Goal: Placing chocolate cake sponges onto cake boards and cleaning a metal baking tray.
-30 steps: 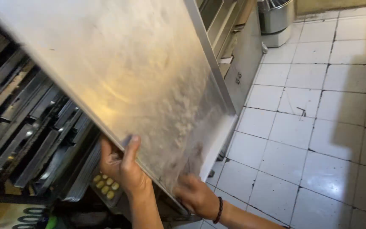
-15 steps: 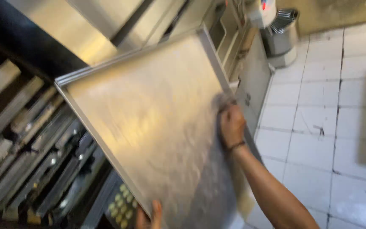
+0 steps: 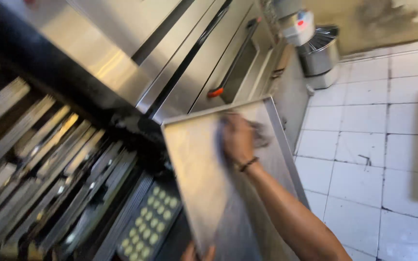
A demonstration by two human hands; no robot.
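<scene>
Two hands share the work: your left hand [image 3: 197, 252] grips the near edge of the metal baking tray [image 3: 204, 193], tilting it above the tray rack [image 3: 59, 183], so your right hand [image 3: 238, 137] can press a cloth [image 3: 260, 135] across it.

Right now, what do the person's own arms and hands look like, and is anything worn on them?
Both are bare. The right hand has no glove and its forearm shows no sleeve; a thin dark band circles the wrist. Of the left hand only ungloved fingertips show at the bottom edge. Motion blur hides finer detail; no rings can be made out.
</scene>
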